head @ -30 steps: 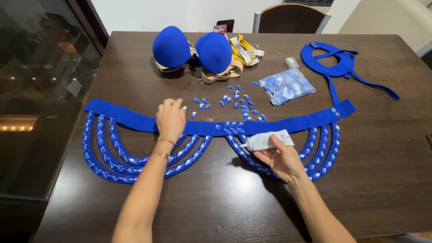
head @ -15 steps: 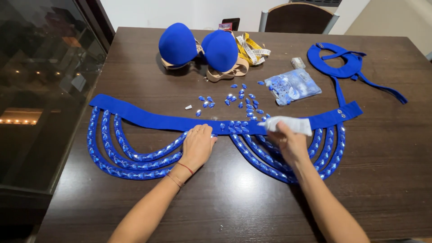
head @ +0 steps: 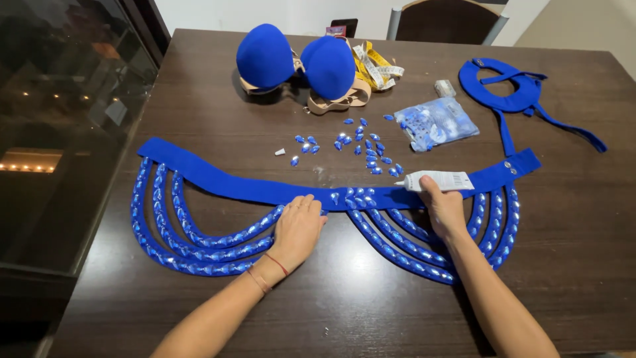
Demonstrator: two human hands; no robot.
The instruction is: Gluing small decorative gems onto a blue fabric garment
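While my left hand [head: 297,229] has slid in from the loops and lies flat, fingers spread, on the blue belt [head: 265,191], my right hand [head: 442,207] stays closed around the glue tube [head: 437,180], nozzle toward the belt's gems just past my left fingertips, so gluing looks close.

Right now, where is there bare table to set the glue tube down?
Bare wood lies between the left hand and right hand forearms at the near edge, and right of the blue belt end. It is crowded above the glue tube: loose blue gems, gem bag, blue bra cups.
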